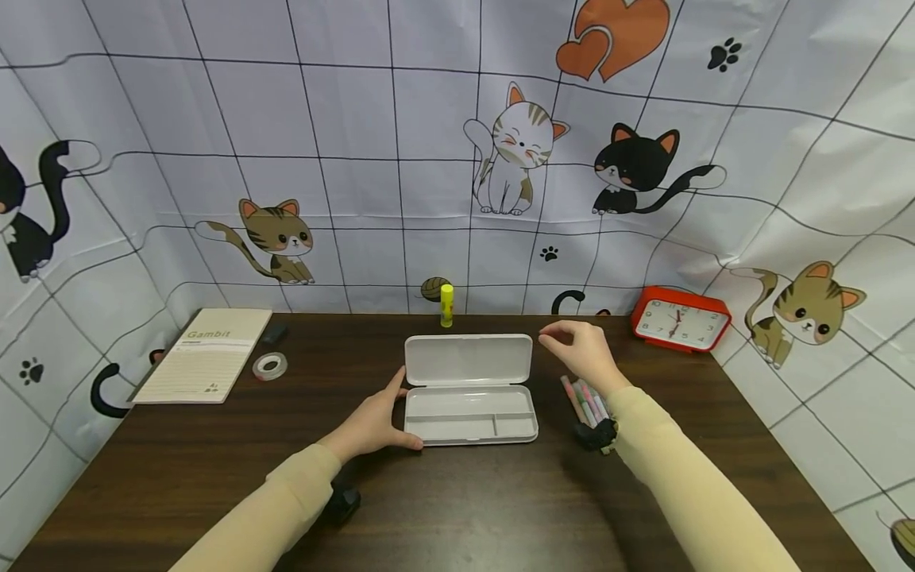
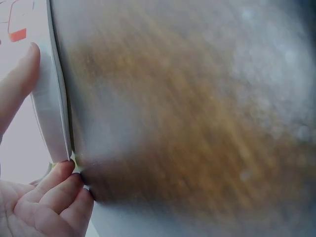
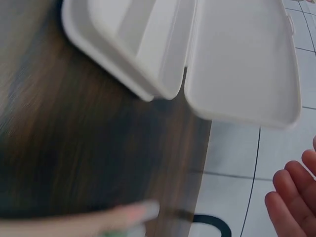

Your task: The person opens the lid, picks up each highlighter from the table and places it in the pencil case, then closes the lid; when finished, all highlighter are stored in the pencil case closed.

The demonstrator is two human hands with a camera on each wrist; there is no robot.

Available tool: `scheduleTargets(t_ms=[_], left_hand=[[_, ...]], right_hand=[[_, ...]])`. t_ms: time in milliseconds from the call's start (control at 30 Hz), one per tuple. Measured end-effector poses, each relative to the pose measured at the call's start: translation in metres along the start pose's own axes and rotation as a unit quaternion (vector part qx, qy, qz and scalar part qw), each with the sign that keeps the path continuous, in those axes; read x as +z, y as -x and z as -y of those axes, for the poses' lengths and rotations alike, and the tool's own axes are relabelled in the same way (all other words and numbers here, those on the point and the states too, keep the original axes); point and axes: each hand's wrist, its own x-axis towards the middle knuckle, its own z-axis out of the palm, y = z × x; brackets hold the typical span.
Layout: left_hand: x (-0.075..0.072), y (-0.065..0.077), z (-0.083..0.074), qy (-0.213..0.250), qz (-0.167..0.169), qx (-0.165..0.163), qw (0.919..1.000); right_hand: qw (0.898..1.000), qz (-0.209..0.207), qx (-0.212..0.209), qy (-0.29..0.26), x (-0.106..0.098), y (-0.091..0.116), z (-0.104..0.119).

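Note:
An open white pencil case [image 1: 472, 417] lies on the dark wooden table, its lid [image 1: 468, 360] tipped back and its compartments bare. At the case's left end, my left hand [image 1: 375, 421] grips it, thumb along the front and fingers toward the back; the left wrist view shows the thumb and fingertips against its side. My right hand [image 1: 586, 353] is raised just right of the lid, fingers loosely bent and holding nothing; the right wrist view shows a gap between its fingers [image 3: 296, 192] and the lid. Several pastel pens [image 1: 588, 401] lie below the right wrist, partly hidden.
A yellow glue stick [image 1: 446, 306] stands behind the case. At the back right is a red clock [image 1: 681, 319]. A notebook [image 1: 203, 356], a white tape roll [image 1: 269, 366] and a small dark block [image 1: 275, 333] lie at left. A cat-print curtain [image 1: 357, 159] hangs behind the table.

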Motion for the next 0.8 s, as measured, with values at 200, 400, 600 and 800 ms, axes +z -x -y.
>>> scheduleTargets(t_ms=[200,400,600,800], left_hand=[[0.0,0.0,-0.001,0.0,0.001,0.003,1.0],[0.0,0.0,-0.002,-0.001,0.002,0.004,1.0],[-0.001,0.001,-0.002,0.001,0.001,0.008,1.0],[-0.001,0.0,-0.002,0.001,0.004,0.007,1.0]], right_hand=[[1.0,0.004,0.007,0.027,-0.02,0.018,-0.021],[0.998,0.022,0.036,0.041,-0.036,0.038,-0.043],[0.995,0.048,0.063,0.052,-0.045,0.055,-0.056],[0.994,0.047,0.072,0.069,-0.052,0.068,-0.071]])
